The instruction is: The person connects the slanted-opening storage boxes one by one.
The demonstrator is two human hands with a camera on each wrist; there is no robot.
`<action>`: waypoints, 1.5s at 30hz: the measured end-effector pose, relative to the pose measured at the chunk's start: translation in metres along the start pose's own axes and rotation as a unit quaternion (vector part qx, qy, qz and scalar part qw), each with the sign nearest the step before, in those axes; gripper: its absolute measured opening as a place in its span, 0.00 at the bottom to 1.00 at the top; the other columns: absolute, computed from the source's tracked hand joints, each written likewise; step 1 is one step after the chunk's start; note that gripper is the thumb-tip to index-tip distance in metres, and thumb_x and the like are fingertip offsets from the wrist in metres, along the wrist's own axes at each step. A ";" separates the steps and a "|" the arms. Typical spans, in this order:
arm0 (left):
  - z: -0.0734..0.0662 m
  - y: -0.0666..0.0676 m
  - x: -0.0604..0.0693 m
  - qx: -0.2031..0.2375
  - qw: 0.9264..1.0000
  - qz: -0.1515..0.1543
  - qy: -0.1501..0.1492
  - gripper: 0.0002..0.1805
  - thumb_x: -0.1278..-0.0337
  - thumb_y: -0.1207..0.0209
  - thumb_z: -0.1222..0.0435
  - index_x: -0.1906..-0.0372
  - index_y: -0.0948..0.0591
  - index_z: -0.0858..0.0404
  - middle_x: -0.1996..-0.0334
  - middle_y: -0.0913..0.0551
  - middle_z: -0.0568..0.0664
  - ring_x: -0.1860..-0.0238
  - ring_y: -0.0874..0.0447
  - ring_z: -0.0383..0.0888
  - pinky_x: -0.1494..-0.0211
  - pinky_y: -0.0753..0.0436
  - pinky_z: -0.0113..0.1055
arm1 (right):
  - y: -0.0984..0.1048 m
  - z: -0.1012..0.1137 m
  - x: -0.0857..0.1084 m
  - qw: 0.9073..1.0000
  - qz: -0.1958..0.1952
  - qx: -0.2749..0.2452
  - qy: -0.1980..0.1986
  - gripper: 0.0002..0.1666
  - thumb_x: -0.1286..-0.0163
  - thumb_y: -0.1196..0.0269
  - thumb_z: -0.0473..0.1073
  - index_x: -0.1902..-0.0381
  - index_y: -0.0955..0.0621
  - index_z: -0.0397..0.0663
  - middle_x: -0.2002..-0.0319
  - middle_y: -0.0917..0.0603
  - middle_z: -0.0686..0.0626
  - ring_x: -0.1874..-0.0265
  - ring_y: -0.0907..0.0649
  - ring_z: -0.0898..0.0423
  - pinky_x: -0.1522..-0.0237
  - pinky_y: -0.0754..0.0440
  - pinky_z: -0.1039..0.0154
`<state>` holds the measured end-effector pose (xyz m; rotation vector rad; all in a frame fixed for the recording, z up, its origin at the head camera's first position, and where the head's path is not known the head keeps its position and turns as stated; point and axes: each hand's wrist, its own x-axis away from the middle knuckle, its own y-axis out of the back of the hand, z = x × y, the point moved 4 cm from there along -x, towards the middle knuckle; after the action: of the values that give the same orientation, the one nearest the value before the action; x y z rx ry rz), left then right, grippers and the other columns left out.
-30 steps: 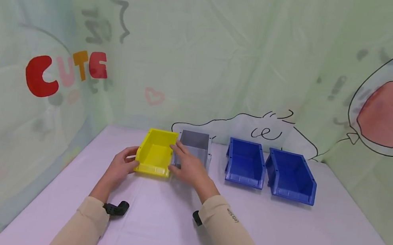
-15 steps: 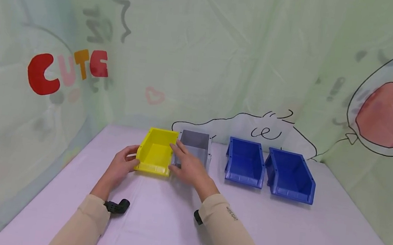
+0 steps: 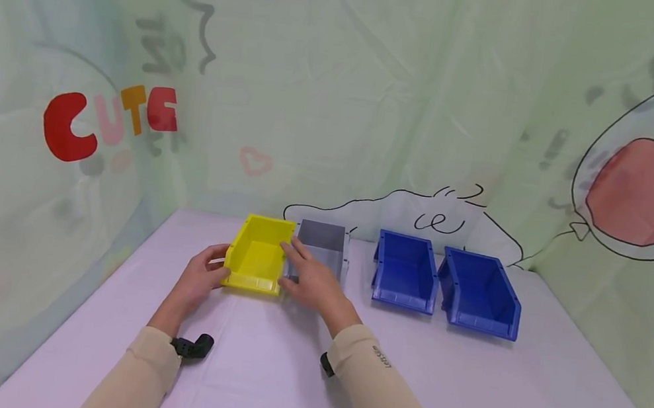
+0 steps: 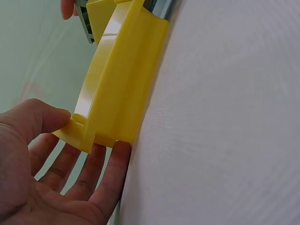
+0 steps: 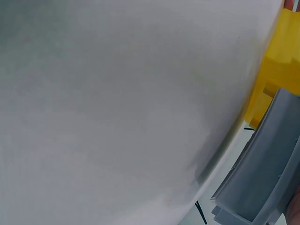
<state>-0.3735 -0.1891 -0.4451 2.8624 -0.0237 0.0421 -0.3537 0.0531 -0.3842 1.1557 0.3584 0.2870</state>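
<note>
A yellow plastic storage bin [image 3: 258,260] stands at the left of a row on the table. My left hand [image 3: 198,275] grips its left front corner; in the left wrist view the thumb is on the front lip of the yellow bin [image 4: 123,89], with the fingers against its side. Over the front of a grey bin [image 3: 323,235] is my right hand [image 3: 317,283], fingers extended to the yellow bin's right wall. The grey bin stands close beside the yellow one. In the right wrist view the grey bin [image 5: 260,164] hides most of the right hand.
To the right stand a blue bin [image 3: 405,272] and, beside it, another blue bin [image 3: 482,292] turned slightly. A pale cloth covers the table [image 3: 260,383]. Printed curtains [image 3: 338,99] enclose the back and sides.
</note>
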 end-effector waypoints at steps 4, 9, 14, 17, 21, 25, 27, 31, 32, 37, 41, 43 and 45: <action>-0.001 0.001 0.000 0.001 1.000 0.001 -0.001 0.34 0.31 0.43 0.66 0.22 0.35 0.53 0.23 0.34 0.52 0.26 0.31 0.55 0.30 0.20 0.48 | -0.001 0.001 0.000 1.000 0.003 0.001 -0.004 0.45 0.25 0.36 0.53 0.17 0.43 0.64 0.15 0.50 0.54 0.28 0.26 0.40 0.27 0.27 0.43; -0.001 0.002 -0.001 0.004 1.000 0.000 -0.008 0.34 0.30 0.43 0.66 0.22 0.35 0.54 0.23 0.35 0.52 0.27 0.31 0.55 0.29 0.21 0.49 | -0.002 0.002 -0.001 1.000 0.003 -0.003 -0.001 0.46 0.25 0.36 0.53 0.17 0.43 0.63 0.15 0.50 0.54 0.29 0.25 0.39 0.27 0.27 0.43; 0.001 0.002 -0.001 0.005 1.000 0.003 -0.004 0.33 0.30 0.43 0.66 0.22 0.35 0.53 0.22 0.36 0.52 0.26 0.31 0.55 0.29 0.21 0.49 | -0.003 0.000 0.000 1.000 0.006 -0.006 -0.004 0.46 0.25 0.36 0.53 0.17 0.44 0.65 0.15 0.50 0.55 0.27 0.27 0.39 0.26 0.28 0.42; 0.001 0.001 -0.002 0.009 1.000 0.004 0.000 0.34 0.30 0.43 0.66 0.22 0.35 0.53 0.22 0.36 0.52 0.26 0.31 0.55 0.28 0.22 0.50 | -0.004 -0.001 0.000 1.000 0.007 -0.011 -0.005 0.46 0.25 0.36 0.53 0.17 0.43 0.65 0.15 0.50 0.56 0.26 0.28 0.39 0.26 0.29 0.42; 0.001 0.001 -0.002 0.007 1.000 0.005 0.003 0.34 0.30 0.43 0.66 0.22 0.36 0.53 0.22 0.36 0.52 0.26 0.31 0.55 0.29 0.21 0.50 | -0.005 -0.001 0.000 1.000 0.009 -0.015 -0.007 0.46 0.26 0.36 0.53 0.17 0.44 0.66 0.15 0.51 0.56 0.26 0.29 0.39 0.25 0.30 0.42; 0.000 0.000 -0.003 0.004 1.000 0.009 0.006 0.33 0.29 0.43 0.65 0.22 0.36 0.53 0.22 0.36 0.52 0.27 0.30 0.56 0.32 0.18 0.48 | -0.006 -0.002 0.001 1.000 0.009 -0.018 -0.013 0.46 0.26 0.35 0.53 0.17 0.43 0.66 0.15 0.51 0.57 0.25 0.29 0.40 0.25 0.30 0.42; -0.001 0.000 -0.004 0.004 1.000 0.009 0.006 0.33 0.29 0.43 0.66 0.22 0.35 0.53 0.23 0.36 0.53 0.28 0.30 0.56 0.33 0.17 0.47 | -0.007 -0.003 0.001 1.000 0.009 -0.016 -0.015 0.46 0.26 0.35 0.53 0.17 0.43 0.66 0.15 0.50 0.57 0.25 0.29 0.41 0.25 0.30 0.42; -0.001 -0.001 -0.004 0.001 1.000 0.007 0.005 0.33 0.29 0.44 0.66 0.22 0.35 0.53 0.23 0.35 0.53 0.28 0.29 0.56 0.34 0.17 0.47 | -0.012 -0.005 0.001 1.000 0.015 -0.014 -0.016 0.46 0.26 0.35 0.53 0.17 0.43 0.65 0.15 0.50 0.56 0.24 0.30 0.42 0.25 0.30 0.43; -0.001 -0.001 -0.004 0.001 1.000 0.008 0.004 0.33 0.29 0.44 0.66 0.22 0.36 0.53 0.23 0.35 0.53 0.28 0.29 0.56 0.34 0.17 0.47 | -0.013 -0.005 0.001 1.000 0.017 -0.014 -0.017 0.46 0.26 0.35 0.53 0.17 0.43 0.65 0.15 0.50 0.56 0.24 0.31 0.42 0.25 0.30 0.43; -0.002 0.000 -0.005 0.001 1.000 0.005 0.006 0.33 0.30 0.43 0.66 0.22 0.35 0.53 0.24 0.34 0.52 0.28 0.29 0.55 0.33 0.18 0.47 | -0.014 -0.005 0.002 1.000 0.022 -0.011 -0.019 0.47 0.26 0.35 0.52 0.16 0.45 0.65 0.15 0.51 0.56 0.24 0.31 0.42 0.24 0.30 0.44; -0.003 0.001 -0.004 0.002 1.000 0.001 0.004 0.33 0.30 0.43 0.66 0.23 0.35 0.53 0.24 0.34 0.52 0.28 0.30 0.55 0.32 0.18 0.48 | -0.013 -0.003 0.002 1.000 0.020 -0.012 -0.017 0.47 0.26 0.36 0.52 0.16 0.45 0.65 0.15 0.51 0.56 0.24 0.30 0.41 0.25 0.30 0.44; -0.002 0.000 -0.003 0.003 1.000 0.000 0.005 0.33 0.30 0.43 0.66 0.23 0.35 0.53 0.24 0.34 0.52 0.28 0.30 0.55 0.32 0.18 0.48 | -0.014 -0.003 0.003 1.000 0.018 -0.012 -0.015 0.47 0.26 0.35 0.52 0.16 0.45 0.64 0.15 0.51 0.55 0.25 0.30 0.41 0.25 0.30 0.44; 0.000 -0.001 -0.001 0.003 1.000 0.000 0.009 0.33 0.30 0.44 0.66 0.23 0.35 0.53 0.24 0.34 0.52 0.28 0.30 0.55 0.32 0.18 0.48 | -0.015 -0.003 0.005 1.000 0.020 -0.011 -0.012 0.48 0.26 0.35 0.52 0.16 0.45 0.63 0.15 0.50 0.55 0.25 0.29 0.41 0.25 0.29 0.44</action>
<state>-0.3750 -0.1878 -0.4455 2.8680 -0.0188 0.0669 -0.3500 0.0521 -0.4002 1.1453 0.3113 0.3121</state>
